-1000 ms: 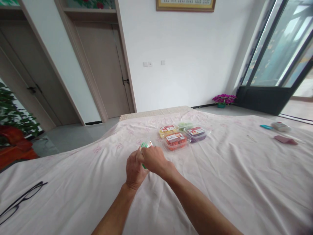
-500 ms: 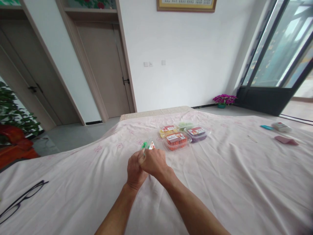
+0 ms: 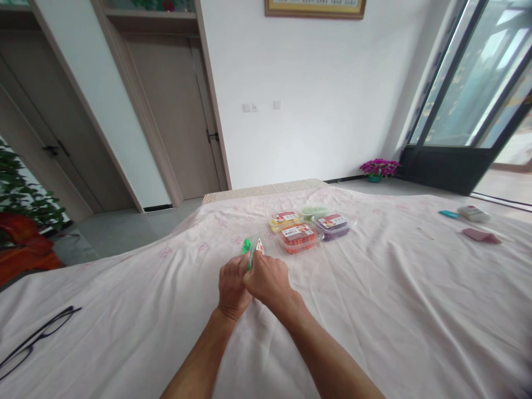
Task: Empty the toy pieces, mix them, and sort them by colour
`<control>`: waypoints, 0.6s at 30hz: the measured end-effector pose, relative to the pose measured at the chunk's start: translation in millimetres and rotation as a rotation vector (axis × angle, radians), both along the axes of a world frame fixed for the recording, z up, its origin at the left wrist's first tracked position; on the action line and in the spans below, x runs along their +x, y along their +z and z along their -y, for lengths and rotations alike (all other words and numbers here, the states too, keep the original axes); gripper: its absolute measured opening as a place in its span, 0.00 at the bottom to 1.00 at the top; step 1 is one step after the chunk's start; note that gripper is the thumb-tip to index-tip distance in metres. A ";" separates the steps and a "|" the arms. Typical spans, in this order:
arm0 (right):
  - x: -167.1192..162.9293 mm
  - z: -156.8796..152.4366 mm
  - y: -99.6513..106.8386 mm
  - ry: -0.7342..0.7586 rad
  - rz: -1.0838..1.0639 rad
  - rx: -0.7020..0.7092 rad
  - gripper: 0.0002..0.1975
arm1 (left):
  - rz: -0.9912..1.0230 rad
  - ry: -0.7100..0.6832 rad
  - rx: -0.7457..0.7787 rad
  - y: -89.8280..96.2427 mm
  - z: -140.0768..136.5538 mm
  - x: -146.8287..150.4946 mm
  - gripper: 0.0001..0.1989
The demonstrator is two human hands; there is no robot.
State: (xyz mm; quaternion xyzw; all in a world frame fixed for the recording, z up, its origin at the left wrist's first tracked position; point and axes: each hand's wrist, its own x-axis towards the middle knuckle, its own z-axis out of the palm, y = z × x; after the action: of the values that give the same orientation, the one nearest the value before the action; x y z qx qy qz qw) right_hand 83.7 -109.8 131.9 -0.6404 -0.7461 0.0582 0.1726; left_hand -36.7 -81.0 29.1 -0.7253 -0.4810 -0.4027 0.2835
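Over the cloth, my left hand (image 3: 233, 284) and my right hand (image 3: 268, 278) are pressed together with fingers closed around a clear plastic container (image 3: 246, 245). Bright green contents and part of a printed label show above my knuckles; the lower part is hidden by my hands. It looks tilted on edge. Just beyond and to the right sit similar lidded boxes with labels: one of orange-red pieces (image 3: 298, 238), a yellow one (image 3: 284, 220), a purple one (image 3: 333, 226) and a pale green one (image 3: 313, 212).
A wrinkled pale pink cloth (image 3: 158, 310) covers the surface. Black-framed glasses (image 3: 37, 337) lie at the left. Toward the right are a pink folded item (image 3: 481, 235), a blue item (image 3: 449, 214), a white packet (image 3: 474, 213) and a thin stick (image 3: 425, 233).
My right hand has shifted slightly to the right, and more of the green contents and clear edge shows between my hands. The view has moved slightly. Both hands keep hold of the container.
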 end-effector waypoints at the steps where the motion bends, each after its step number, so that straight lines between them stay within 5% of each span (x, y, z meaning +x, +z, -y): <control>1: 1.4 1.3 -1.5 0.003 0.001 -0.002 0.12 | 0.005 0.016 -0.010 -0.6 -0.2 0.4 0.22; 12: 17.3 -4.8 -19.1 0.223 -0.066 0.051 0.13 | 0.172 0.004 -0.060 -5.7 -6.6 -1.9 0.20; 18: 44.1 -32.3 -43.2 0.511 -0.432 0.161 0.21 | 0.546 0.008 -0.158 -8.1 -15.6 -18.3 0.42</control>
State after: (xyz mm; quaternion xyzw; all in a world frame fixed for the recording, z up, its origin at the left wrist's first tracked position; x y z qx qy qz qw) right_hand 127.8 -77.5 88.7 -0.3899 -0.8310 0.1749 0.3562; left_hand -55.0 -65.4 20.9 -0.6077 -0.5725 -0.5434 0.0877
